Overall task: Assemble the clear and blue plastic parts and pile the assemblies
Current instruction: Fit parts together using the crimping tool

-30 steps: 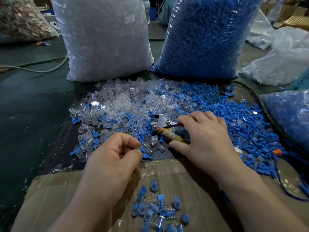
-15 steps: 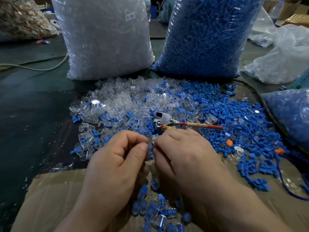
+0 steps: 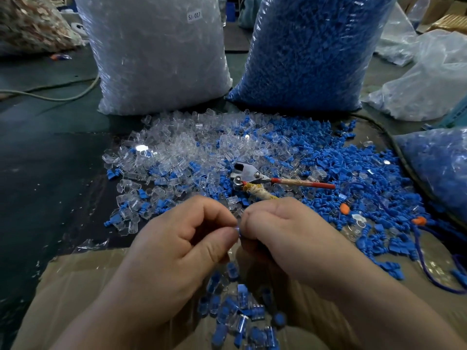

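My left hand (image 3: 177,251) and my right hand (image 3: 285,238) meet fingertip to fingertip above the cardboard. Between them they pinch a small clear and blue part (image 3: 237,229), mostly hidden by the fingers. Loose clear parts (image 3: 182,147) are heaped on the table just beyond my hands. Loose blue parts (image 3: 353,168) spread to the right of them. A small pile of joined assemblies (image 3: 242,309) lies on the cardboard sheet (image 3: 75,286) under my wrists.
Pliers with red handles (image 3: 255,178) lie among the parts behind my hands. A large bag of clear parts (image 3: 156,54) and a large bag of blue parts (image 3: 310,51) stand at the back. Another blue-filled bag (image 3: 439,168) sits at right, with a blue cord (image 3: 427,269) near it.
My right hand left the pliers and the parts heap and came back to meet the left hand. Both hands now pinch one small part together above the assemblies.
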`<move>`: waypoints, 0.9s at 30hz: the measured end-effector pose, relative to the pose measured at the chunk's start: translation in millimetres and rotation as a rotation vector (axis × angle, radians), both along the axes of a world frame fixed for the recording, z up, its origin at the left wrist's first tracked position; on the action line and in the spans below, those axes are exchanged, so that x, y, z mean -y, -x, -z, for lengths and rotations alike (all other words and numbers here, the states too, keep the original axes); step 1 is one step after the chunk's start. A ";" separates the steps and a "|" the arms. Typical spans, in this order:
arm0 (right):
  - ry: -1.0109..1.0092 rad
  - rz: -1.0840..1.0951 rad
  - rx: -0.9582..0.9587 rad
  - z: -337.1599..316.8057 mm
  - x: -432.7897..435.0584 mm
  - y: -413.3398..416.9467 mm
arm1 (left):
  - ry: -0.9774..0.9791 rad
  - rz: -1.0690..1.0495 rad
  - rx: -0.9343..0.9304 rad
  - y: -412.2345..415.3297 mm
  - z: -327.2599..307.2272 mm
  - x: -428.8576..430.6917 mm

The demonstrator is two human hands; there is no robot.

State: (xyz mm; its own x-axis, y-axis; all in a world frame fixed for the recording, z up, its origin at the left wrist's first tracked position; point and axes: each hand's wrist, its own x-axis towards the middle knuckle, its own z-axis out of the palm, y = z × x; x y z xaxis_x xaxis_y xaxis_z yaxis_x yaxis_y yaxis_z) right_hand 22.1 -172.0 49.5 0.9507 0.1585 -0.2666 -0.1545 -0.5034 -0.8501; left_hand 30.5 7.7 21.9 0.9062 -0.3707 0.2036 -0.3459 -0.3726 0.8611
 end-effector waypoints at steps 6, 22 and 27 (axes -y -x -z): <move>0.713 -0.256 0.333 1.9 -0.6 6.2 | -0.390 0.049 0.015 -7.6 -0.9 -13.5; 0.786 -0.240 0.468 26.2 -14.7 -12.3 | -0.731 -0.276 0.126 -17.6 11.4 -9.3; 0.847 -0.227 0.453 32.2 -18.1 -19.7 | -0.795 -0.244 0.113 -19.8 11.0 -3.6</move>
State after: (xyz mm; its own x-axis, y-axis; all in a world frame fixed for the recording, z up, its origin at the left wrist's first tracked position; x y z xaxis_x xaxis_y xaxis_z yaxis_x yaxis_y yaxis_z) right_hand 41.8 -153.9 17.3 0.9614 0.2750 0.0059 0.2727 -0.9503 -0.1503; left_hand 50.3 11.3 10.9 0.9693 -0.2388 0.0590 -0.2458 -0.9295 0.2749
